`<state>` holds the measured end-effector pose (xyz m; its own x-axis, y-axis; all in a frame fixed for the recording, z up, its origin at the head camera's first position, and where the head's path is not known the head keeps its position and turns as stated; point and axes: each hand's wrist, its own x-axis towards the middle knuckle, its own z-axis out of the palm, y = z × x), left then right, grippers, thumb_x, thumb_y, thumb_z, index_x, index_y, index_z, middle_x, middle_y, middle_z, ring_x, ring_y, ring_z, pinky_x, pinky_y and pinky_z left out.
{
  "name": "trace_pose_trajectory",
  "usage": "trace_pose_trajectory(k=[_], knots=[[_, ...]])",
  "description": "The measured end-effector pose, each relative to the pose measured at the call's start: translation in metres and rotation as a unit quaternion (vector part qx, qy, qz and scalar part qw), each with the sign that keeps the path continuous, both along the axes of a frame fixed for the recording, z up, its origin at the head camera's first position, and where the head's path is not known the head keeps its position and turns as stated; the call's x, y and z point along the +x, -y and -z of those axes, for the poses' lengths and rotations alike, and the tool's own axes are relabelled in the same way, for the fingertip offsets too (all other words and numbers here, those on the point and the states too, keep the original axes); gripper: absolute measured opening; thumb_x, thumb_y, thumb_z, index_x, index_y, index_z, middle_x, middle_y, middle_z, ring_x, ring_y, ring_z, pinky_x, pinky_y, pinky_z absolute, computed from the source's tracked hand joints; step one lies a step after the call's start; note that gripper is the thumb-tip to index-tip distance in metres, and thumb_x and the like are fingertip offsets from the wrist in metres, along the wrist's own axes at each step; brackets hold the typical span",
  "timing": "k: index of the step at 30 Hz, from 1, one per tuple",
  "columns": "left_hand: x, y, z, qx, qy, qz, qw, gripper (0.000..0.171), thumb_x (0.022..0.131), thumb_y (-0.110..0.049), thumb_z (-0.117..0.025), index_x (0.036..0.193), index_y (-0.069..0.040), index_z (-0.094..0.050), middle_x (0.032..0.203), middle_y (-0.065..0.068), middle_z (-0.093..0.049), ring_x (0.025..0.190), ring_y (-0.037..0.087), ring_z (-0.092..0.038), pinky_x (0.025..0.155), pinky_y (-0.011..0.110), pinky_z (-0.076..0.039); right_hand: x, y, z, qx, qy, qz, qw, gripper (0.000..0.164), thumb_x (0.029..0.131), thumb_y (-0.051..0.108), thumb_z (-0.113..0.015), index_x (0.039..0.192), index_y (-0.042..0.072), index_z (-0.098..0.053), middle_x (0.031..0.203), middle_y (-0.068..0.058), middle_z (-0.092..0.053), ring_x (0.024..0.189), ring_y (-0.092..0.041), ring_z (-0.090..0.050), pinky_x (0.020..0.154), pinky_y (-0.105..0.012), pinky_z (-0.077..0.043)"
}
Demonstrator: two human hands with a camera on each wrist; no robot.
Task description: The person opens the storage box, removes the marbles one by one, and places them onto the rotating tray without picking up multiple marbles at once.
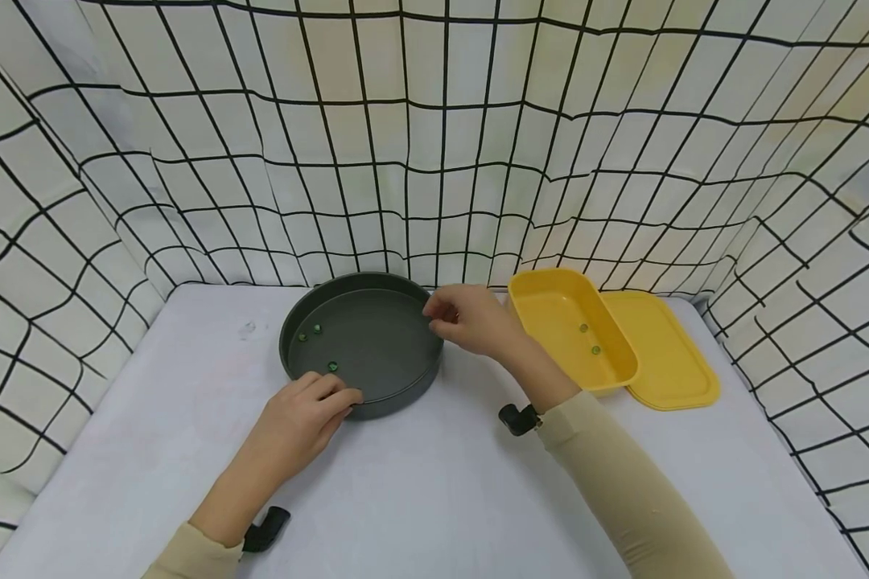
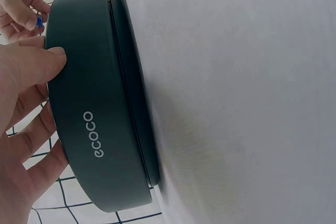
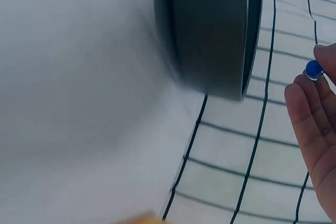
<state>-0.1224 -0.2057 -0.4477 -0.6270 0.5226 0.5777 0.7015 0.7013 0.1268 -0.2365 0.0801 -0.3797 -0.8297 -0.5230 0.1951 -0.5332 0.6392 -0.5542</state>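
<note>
A round dark green tray with a low wall stands on the table, and three small green glass beads lie in its left part. My left hand holds the tray's near rim, thumb on the outer wall beside the "ecoco" lettering and fingers over the edge. Above the tray's right rim, my right hand pinches a small round blue glass bead between thumb and fingers. The bead is hidden in the head view.
Right of the tray stands a yellow rectangular box with two small greenish beads inside. Its yellow lid lies flat against its right side. A white curtain with a black grid encloses the white table at back and sides.
</note>
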Motion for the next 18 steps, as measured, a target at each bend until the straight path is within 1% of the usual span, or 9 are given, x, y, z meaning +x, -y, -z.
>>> trace_pose_trajectory(k=[3,5,7,9,10,13,15,16,18], knots=[[0.000,0.001,0.000,-0.001,0.005,0.000,1.0000,0.030,0.077,-0.005,-0.084,0.100,-0.020,-0.073,0.093,-0.006,-0.065,0.085,0.015,-0.058,0.069,0.032,-0.054,0.002,0.012,0.004,-0.030,0.011,-0.012,0.999,0.013,0.091,0.011,-0.071,0.103,0.011,-0.071,0.092,0.005,-0.068,0.082,-0.009,-0.061,0.073,-0.022,-0.054],[0.000,0.001,0.000,-0.003,0.007,0.001,1.0000,0.029,0.077,-0.005,-0.084,0.100,-0.020,-0.073,0.093,-0.006,-0.065,0.084,0.015,-0.058,0.069,0.032,-0.054,0.004,0.019,0.007,-0.066,0.041,-0.019,0.997,0.012,0.091,0.011,-0.071,0.103,0.009,-0.070,0.092,0.003,-0.068,0.081,-0.011,-0.061,0.072,-0.023,-0.054],[0.000,0.001,0.000,-0.004,0.010,0.001,0.9999,0.028,0.078,-0.006,-0.083,0.100,-0.020,-0.073,0.092,-0.006,-0.064,0.084,0.015,-0.057,0.069,0.031,-0.053,0.005,0.026,0.010,-0.108,0.080,-0.022,0.991,0.012,0.091,0.011,-0.071,0.103,0.009,-0.070,0.093,0.001,-0.068,0.082,-0.013,-0.062,0.073,-0.024,-0.055],[0.000,0.001,0.000,-0.005,0.012,0.001,0.9999,0.028,0.078,-0.006,-0.083,0.100,-0.020,-0.073,0.092,-0.006,-0.064,0.084,0.015,-0.056,0.069,0.031,-0.052,0.005,0.033,0.013,-0.147,0.124,-0.021,0.981,0.013,0.091,0.012,-0.071,0.103,0.009,-0.069,0.095,0.000,-0.069,0.082,-0.014,-0.063,0.073,-0.026,-0.055],[0.000,0.001,0.000,-0.006,0.015,0.000,0.9999,0.027,0.078,-0.006,-0.083,0.100,-0.020,-0.073,0.092,-0.006,-0.064,0.084,0.015,-0.056,0.069,0.031,-0.052,0.006,0.037,0.014,-0.166,0.148,-0.022,0.975,0.014,0.091,0.011,-0.070,0.104,0.008,-0.069,0.095,-0.001,-0.068,0.082,-0.015,-0.063,0.073,-0.028,-0.056],[0.000,0.001,-0.001,-0.006,0.020,0.000,0.9998,0.027,0.079,-0.006,-0.082,0.101,-0.020,-0.073,0.092,-0.006,-0.064,0.084,0.015,-0.056,0.069,0.031,-0.052,0.005,0.047,0.018,-0.217,0.218,-0.024,0.951,0.019,0.093,0.010,-0.068,0.110,0.002,-0.067,0.096,-0.005,-0.067,0.083,-0.017,-0.065,0.077,-0.032,-0.059],[0.000,0.001,-0.001,-0.005,0.020,0.000,0.9998,0.028,0.079,-0.006,-0.082,0.101,-0.020,-0.073,0.092,-0.006,-0.064,0.085,0.015,-0.057,0.069,0.031,-0.052,0.003,0.053,0.022,-0.241,0.258,-0.024,0.935,0.024,0.094,0.009,-0.067,0.114,-0.003,-0.064,0.097,-0.006,-0.067,0.084,-0.019,-0.065,0.079,-0.034,-0.060],[0.000,0.002,-0.001,-0.005,0.019,0.000,0.9998,0.028,0.078,-0.005,-0.083,0.101,-0.020,-0.073,0.092,-0.006,-0.064,0.084,0.015,-0.057,0.069,0.031,-0.052,0.002,0.056,0.025,-0.248,0.273,-0.021,0.929,0.025,0.094,0.009,-0.067,0.115,-0.004,-0.063,0.097,-0.007,-0.066,0.085,-0.020,-0.066,0.079,-0.035,-0.060],[0.000,0.002,-0.001,-0.004,0.015,0.000,0.9999,0.029,0.078,-0.004,-0.083,0.101,-0.020,-0.073,0.092,-0.006,-0.064,0.084,0.015,-0.056,0.068,0.031,-0.053,0.001,0.061,0.029,-0.252,0.288,-0.015,0.924,0.026,0.095,0.009,-0.066,0.116,-0.006,-0.063,0.096,-0.008,-0.066,0.087,-0.023,-0.066,0.080,-0.035,-0.060]])
